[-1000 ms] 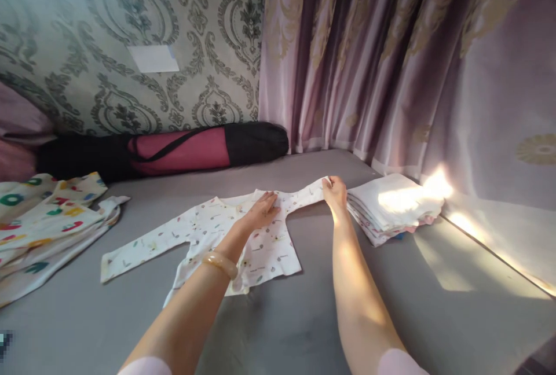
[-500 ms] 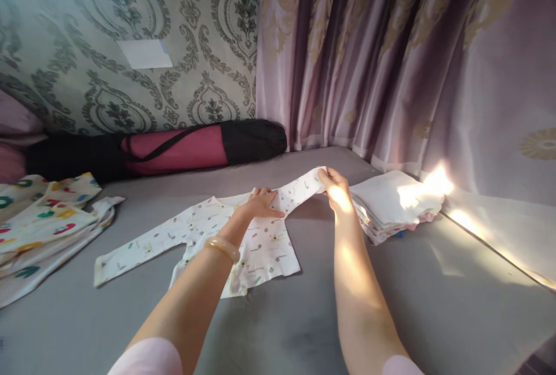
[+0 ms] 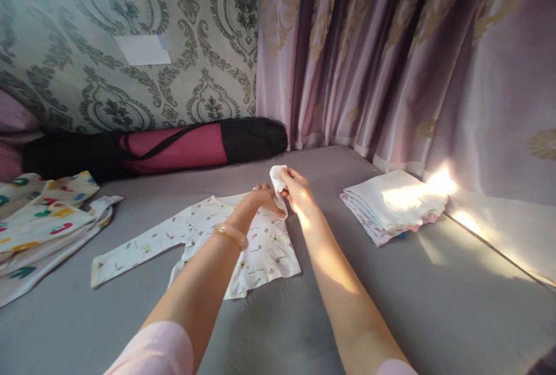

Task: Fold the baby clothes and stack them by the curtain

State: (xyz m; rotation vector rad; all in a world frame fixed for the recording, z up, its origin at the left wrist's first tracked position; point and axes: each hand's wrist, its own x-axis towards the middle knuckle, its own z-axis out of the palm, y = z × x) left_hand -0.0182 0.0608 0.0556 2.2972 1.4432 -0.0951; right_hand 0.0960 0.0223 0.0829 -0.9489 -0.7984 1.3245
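Note:
A small white baby shirt (image 3: 266,250) with a scattered print lies spread on the grey bed surface, its left sleeve stretched out flat. My left hand (image 3: 263,197) rests on the shirt near the right shoulder, palm down with fingers extended; part of it is hidden behind the wrist. Pinched between the fingers of my right hand (image 3: 297,190) is the cuff end of the right sleeve (image 3: 278,176), lifted and bent back over the shoulder beside my left hand. A pale bangle (image 3: 231,236) circles my left wrist.
On the right sits a stack of folded white clothes (image 3: 377,195), partly sunlit. Colourfully printed clothes (image 3: 52,213) lie loosely at the left. A long black and dark pink bag (image 3: 182,149) runs along the wall, and a purple curtain (image 3: 339,62) hangs behind the bed.
My right hand has moved left with the sleeve's end, folding the outstretched sleeve inward. The left hand stays on the shirt's shoulder. More of the folded stack now shows.

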